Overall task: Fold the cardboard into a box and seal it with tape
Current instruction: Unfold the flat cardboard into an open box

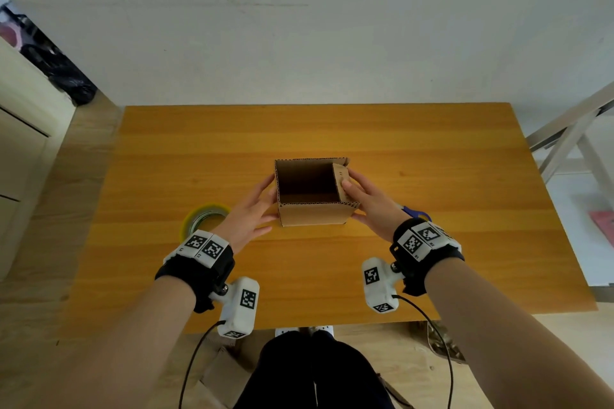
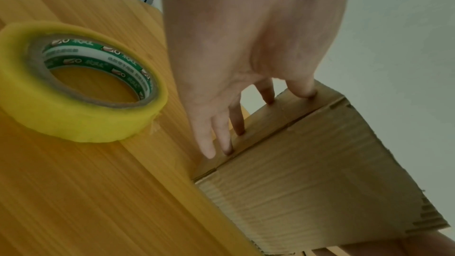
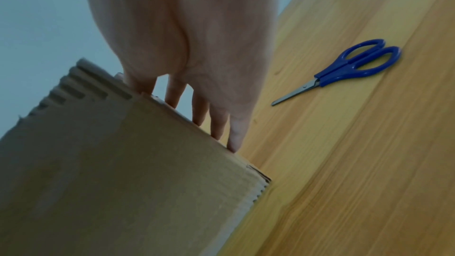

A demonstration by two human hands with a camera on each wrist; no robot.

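Note:
A small brown cardboard box stands upright in the middle of the table, its top open. Its right flap leans inward. My left hand lies against the box's left wall with straight fingers touching the cardboard. My right hand is on the right wall; the thumb presses the leaning flap and the straight fingers rest along the outer side of the box. A yellow tape roll lies flat just left of my left wrist, large in the left wrist view.
Blue-handled scissors lie shut on the wooden table right of the box, mostly hidden behind my right wrist in the head view. A cabinet stands left of the table, a metal frame to its right.

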